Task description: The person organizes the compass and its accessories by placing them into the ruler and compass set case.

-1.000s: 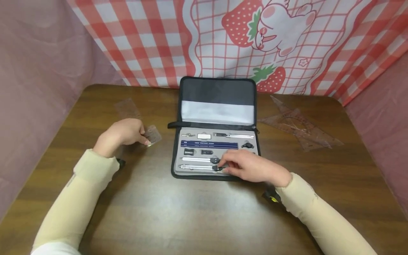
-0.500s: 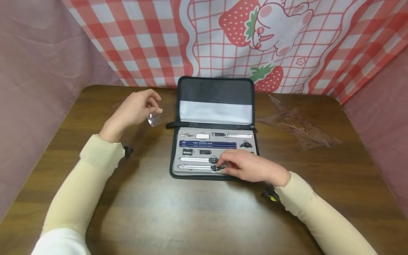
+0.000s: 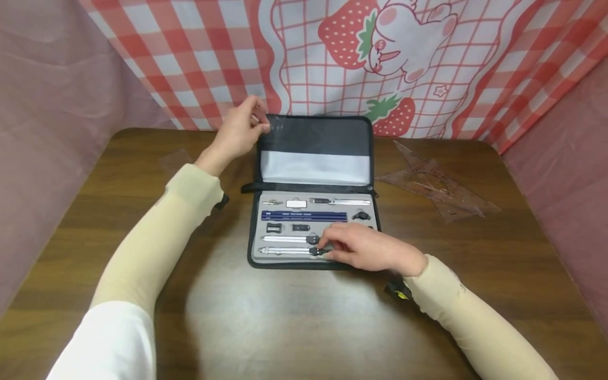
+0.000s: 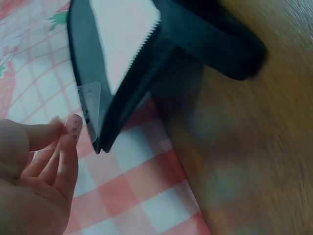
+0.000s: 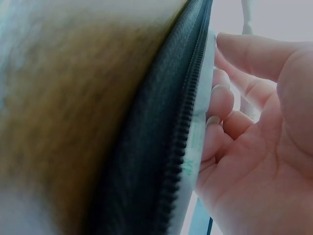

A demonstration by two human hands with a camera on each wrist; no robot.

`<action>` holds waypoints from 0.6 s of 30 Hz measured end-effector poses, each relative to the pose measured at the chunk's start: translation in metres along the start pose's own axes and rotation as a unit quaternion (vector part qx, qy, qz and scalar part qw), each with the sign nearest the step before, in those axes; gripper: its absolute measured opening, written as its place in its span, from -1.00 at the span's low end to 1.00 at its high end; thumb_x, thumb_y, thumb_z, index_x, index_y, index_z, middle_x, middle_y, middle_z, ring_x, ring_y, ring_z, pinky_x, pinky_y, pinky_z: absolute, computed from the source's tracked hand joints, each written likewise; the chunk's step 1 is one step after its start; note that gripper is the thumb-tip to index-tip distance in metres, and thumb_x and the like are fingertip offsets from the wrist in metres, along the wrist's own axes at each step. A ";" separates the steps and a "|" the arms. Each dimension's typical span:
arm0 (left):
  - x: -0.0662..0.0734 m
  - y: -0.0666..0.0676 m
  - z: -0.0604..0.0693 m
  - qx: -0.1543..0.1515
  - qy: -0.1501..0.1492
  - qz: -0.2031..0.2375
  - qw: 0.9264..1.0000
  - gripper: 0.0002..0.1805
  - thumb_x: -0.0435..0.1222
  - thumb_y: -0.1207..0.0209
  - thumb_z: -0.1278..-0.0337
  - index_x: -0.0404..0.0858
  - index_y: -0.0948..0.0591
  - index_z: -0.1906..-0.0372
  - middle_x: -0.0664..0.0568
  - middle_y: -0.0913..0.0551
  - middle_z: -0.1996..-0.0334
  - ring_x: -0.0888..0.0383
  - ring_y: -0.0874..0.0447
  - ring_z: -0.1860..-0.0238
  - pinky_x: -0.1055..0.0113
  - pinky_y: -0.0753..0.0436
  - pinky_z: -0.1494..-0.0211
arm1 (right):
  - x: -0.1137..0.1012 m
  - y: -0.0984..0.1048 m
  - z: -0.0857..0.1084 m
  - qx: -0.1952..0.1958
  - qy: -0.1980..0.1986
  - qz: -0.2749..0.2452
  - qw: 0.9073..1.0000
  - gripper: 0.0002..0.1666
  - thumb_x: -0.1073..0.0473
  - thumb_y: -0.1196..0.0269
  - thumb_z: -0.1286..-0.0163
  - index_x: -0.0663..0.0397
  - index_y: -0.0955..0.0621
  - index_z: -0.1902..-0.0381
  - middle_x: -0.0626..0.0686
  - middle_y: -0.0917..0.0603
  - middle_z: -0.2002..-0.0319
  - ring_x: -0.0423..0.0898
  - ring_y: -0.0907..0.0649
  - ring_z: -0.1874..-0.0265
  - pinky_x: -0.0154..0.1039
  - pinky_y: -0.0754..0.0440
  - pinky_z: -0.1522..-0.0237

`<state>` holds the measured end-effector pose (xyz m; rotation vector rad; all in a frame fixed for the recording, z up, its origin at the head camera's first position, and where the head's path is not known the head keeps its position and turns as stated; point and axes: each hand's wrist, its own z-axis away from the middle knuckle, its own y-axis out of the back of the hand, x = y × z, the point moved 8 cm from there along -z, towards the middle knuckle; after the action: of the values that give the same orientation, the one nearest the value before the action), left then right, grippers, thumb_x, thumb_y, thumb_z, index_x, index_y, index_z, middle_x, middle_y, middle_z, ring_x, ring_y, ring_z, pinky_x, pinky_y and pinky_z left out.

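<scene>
My left hand [image 3: 241, 129] pinches a clear plastic ruler [image 4: 91, 105] between thumb and fingertips. The ruler lies in front of the upper left corner of the open case lid [image 3: 315, 134], faint against the dark panel. My right hand [image 3: 366, 247] is at the lower right of the zip case's grey tray [image 3: 280, 259], fingers bent at the black head of a compass [image 3: 287, 250]. In the right wrist view its thumb and fingers touch the tray side; whether they grip the compass is hidden. Above are another compass [image 3: 285, 239] and blue pencils [image 3: 304, 216].
Two clear set squares [image 3: 442, 192] overlap on the table right of the case, with what looks like a protractor [image 3: 429, 177] among them. Another clear piece [image 3: 176, 158] lies at the table's left. A checked curtain [image 3: 190, 63] hangs behind the table [image 3: 285, 327].
My left hand has lifted the clear ruler off the table and carried it up and right to the lid's upper left corner. My right hand has stayed at the compass.
</scene>
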<state>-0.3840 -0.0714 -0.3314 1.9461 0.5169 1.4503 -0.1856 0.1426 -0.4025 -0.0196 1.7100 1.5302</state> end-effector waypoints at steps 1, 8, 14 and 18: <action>0.000 -0.003 -0.001 -0.005 -0.006 -0.016 1.000 -0.69 -0.34 -0.15 -0.40 -0.28 -0.41 -0.15 -0.03 -0.61 0.11 0.09 -0.64 0.09 0.21 -0.58 0.11 | 0.000 0.000 0.000 -0.001 -0.002 -0.001 1.000 -0.80 0.15 -0.27 -0.44 -0.08 -0.62 0.00 -0.18 -0.58 0.19 -0.27 -0.46 0.47 -0.29 -0.51 0.37; -0.001 -0.017 -0.006 -0.032 -0.023 -0.058 0.998 -0.66 -0.33 -0.17 -0.39 -0.29 -0.45 -0.18 -0.08 -0.66 0.12 0.05 -0.62 0.12 0.16 -0.58 0.04 | 0.000 0.001 0.000 -0.002 -0.009 -0.006 1.000 -0.78 0.15 -0.27 -0.44 -0.09 -0.61 -0.02 -0.18 -0.58 0.18 -0.26 -0.46 0.46 -0.29 -0.51 0.38; -0.004 -0.029 -0.010 -0.051 -0.014 0.030 0.998 -0.45 -0.42 -0.12 -0.40 -0.20 -0.25 -0.39 -0.10 -0.57 0.17 0.07 -0.68 0.23 0.22 -0.64 0.14 | 0.001 0.001 0.001 -0.003 -0.015 -0.015 1.000 -0.77 0.14 -0.27 -0.45 -0.10 -0.61 -0.03 -0.19 -0.58 0.19 -0.26 -0.47 0.45 -0.29 -0.51 0.38; -0.004 -0.032 -0.008 -0.050 -0.025 0.023 0.998 -0.27 -0.44 -0.12 -0.38 -0.09 -0.11 -0.53 -0.09 -0.50 0.18 0.07 -0.64 0.24 0.23 -0.62 0.15 | 0.002 0.001 0.001 -0.002 -0.015 -0.017 1.000 -0.78 0.14 -0.27 -0.45 -0.11 -0.61 -0.03 -0.20 -0.57 0.21 -0.26 -0.46 0.47 -0.29 -0.50 0.40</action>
<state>-0.3911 -0.0488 -0.3550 1.9217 0.3719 1.4245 -0.1869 0.1443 -0.4025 -0.0269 1.6739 1.5018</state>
